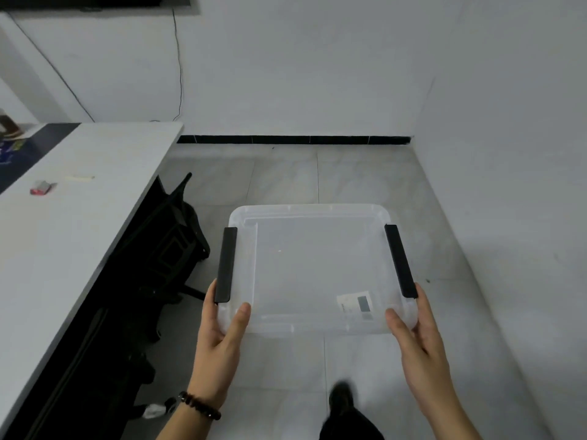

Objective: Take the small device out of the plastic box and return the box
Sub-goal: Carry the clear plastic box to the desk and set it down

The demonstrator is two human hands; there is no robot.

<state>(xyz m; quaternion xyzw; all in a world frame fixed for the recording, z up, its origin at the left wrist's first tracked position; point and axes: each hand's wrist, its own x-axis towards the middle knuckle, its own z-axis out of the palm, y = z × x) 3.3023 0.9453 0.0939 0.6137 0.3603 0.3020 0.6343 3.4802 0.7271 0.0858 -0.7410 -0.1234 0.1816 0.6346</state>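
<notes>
I hold a clear plastic box (314, 268) with a lid and two black side latches out in front of me, above the tiled floor. My left hand (222, 331) grips its near left corner, thumb on the lid. My right hand (416, 331) grips the near right corner the same way. A white label with a grey patch (357, 304) shows through near the right front corner. Nothing else is visible inside the box. A small red and grey object (43, 187), perhaps the device, lies on the white table to the left.
A long white table (73, 223) runs along the left, with a pale stick (79, 178) and dark items at its far end. Black chairs (165, 249) stand tucked under it. A white wall (508, 185) closes the right side. My dark shoe (341, 398) is on the floor below the box.
</notes>
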